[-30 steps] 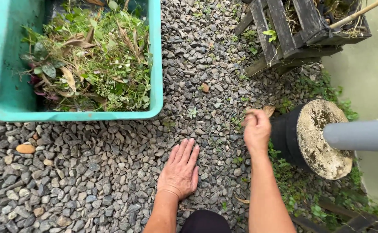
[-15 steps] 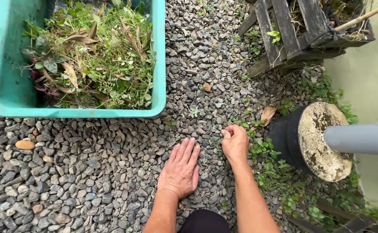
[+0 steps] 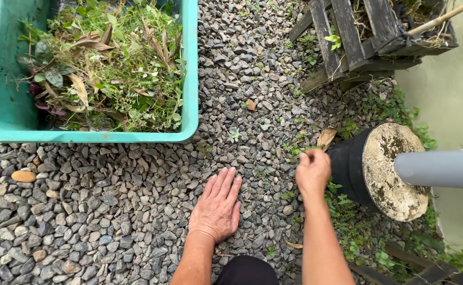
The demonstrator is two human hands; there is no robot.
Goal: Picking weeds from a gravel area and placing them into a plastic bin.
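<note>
Weeds (image 3: 295, 150), small green sprigs poking up through the gravel (image 3: 110, 211), sit right of center in the frame, and the right hand (image 3: 312, 171) is right on top of them. Its fingers are curled in tight, pinched at the tips around what looks like a bit of green, though it's too small to say exactly what's in there. A dry tan leaf (image 3: 325, 138) lies just above that hand, touching the edge of the black pot (image 3: 347, 166).

That pot is lying tipped on its side in the right part of the frame, its pale crusty soil face (image 3: 395, 169) turned toward the camera, and a grey pipe (image 3: 442, 168) crosses in front of it from the right edge. So the hand is boxed in pretty close on that side. More low green growth (image 3: 347, 216) crowds the ground below the pot, along the pale wall (image 3: 453, 89).

The left hand (image 3: 218, 206) is flat on the gravel at lower center, fingers spread out and loose, gripping nothing, well apart from the weeds.

Upper left of the frame has a teal plastic tub (image 3: 191, 68) heaped with pulled greenery and dry leaves (image 3: 104, 63). Upper right there's a dark wooden slat crate (image 3: 358, 37) with a wooden stick (image 3: 437, 18) leaning across it. One orange-tan pebble (image 3: 23, 176) stands out at the left edge.
</note>
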